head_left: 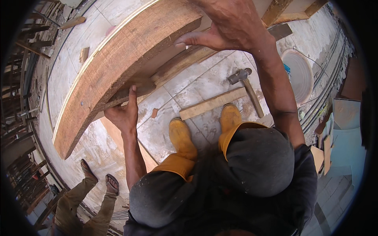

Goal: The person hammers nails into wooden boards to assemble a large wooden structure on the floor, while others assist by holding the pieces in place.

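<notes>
A thick wooden frame panel [130, 59], its long plank edge facing up and a pale plywood layer along the far side, stands tilted in front of me. My left hand [125, 113] grips its lower inner edge, thumb up against the wood and fingers partly hidden beneath. Higher up on the right, my right hand [230, 29] clasps the same frame with the thumb stretched along the inner side; its fingertips are out of sight. On the floor between my boots and the frame lie a hammer [253, 96] and a short wood strip [212, 103], the handle touching the strip's end.
Another person's sandalled feet [112, 184] are at the lower left. A round whitish bucket [298, 74] stands to the right, beside long rods [328, 92]. Board offcuts [346, 118] lean at the far right. Stacked timber [19, 98] fills the left edge. A small block [84, 54] lies beyond the frame.
</notes>
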